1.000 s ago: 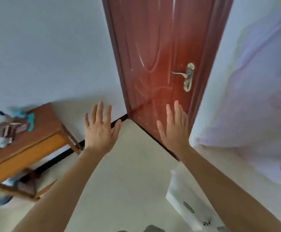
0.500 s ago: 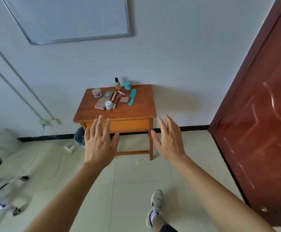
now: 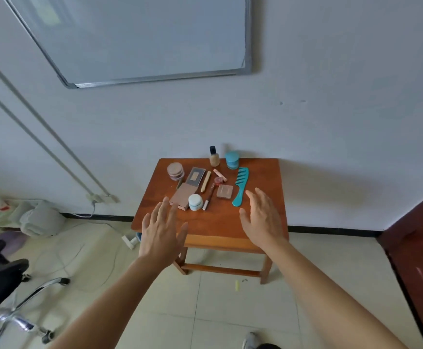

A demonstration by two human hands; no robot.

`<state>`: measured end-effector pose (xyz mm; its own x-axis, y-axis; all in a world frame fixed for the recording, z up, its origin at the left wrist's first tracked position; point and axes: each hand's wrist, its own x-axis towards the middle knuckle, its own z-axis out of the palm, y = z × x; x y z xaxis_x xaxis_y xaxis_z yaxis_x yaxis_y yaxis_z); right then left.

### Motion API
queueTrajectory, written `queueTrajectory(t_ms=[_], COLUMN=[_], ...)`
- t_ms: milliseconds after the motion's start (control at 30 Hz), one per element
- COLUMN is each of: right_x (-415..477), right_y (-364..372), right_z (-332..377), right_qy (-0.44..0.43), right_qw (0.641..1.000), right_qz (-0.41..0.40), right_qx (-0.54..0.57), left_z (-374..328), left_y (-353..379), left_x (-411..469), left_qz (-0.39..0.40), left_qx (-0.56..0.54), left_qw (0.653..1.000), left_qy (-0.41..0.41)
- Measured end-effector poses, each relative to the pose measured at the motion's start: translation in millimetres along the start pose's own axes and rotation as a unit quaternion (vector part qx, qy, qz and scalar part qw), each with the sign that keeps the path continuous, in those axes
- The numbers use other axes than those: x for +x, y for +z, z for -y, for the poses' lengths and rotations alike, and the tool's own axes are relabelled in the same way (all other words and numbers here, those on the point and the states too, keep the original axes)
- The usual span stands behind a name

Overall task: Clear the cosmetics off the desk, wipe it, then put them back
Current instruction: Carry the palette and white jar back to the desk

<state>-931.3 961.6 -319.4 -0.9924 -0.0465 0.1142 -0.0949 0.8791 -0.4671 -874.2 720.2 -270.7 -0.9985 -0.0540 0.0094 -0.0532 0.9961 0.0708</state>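
A small wooden desk (image 3: 263,172) stands against the white wall. Several cosmetics lie on it: a teal comb (image 3: 240,186), a teal jar (image 3: 231,159), a foundation bottle (image 3: 214,157), a round compact (image 3: 175,170), a dark palette (image 3: 195,176), a pink palette (image 3: 183,198), a pale blue jar (image 3: 195,202) and a square blush case (image 3: 224,191). My left hand (image 3: 161,231) and my right hand (image 3: 263,220) are stretched out in front of the desk, fingers straight and spread, holding nothing. Neither touches the desk.
A whiteboard (image 3: 134,39) hangs on the wall above. A black office chair (image 3: 1,280) with a chrome base stands at the left, with bags (image 3: 39,220) and cables on the floor behind it. A dark red door (image 3: 422,248) is at the right.
The view swung left from the door to the desk and came closer. The desk now sits centred behind my two raised, empty hands.
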Motion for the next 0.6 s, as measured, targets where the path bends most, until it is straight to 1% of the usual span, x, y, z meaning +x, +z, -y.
queueTrajectory(t_ms=[100,233,467,600], right_x=[43,95,169,193], right_y=[19,47,104,144], right_z=[10,17,38,57], right_qy=[-0.019,-0.026,0.002,0.055], right_qw=[0.999,0.997,0.996,0.985], right_qz=[0.038,0.078,0.091,0.164], right_qx=[-0.002,-0.013,-0.001,-0.01], left_z=[15,37,75,97], left_y=[6,25,81,111], left_x=[40,106,235,284], left_qz=[0.008,0.025,0.083,0.138], left_qx=[-0.01,-0.022,-0.034,-0.075], left_qw=[0.999,0.998,0.996,0.987], left_qy=[-0.03,-0.047,-0.019,-0.024])
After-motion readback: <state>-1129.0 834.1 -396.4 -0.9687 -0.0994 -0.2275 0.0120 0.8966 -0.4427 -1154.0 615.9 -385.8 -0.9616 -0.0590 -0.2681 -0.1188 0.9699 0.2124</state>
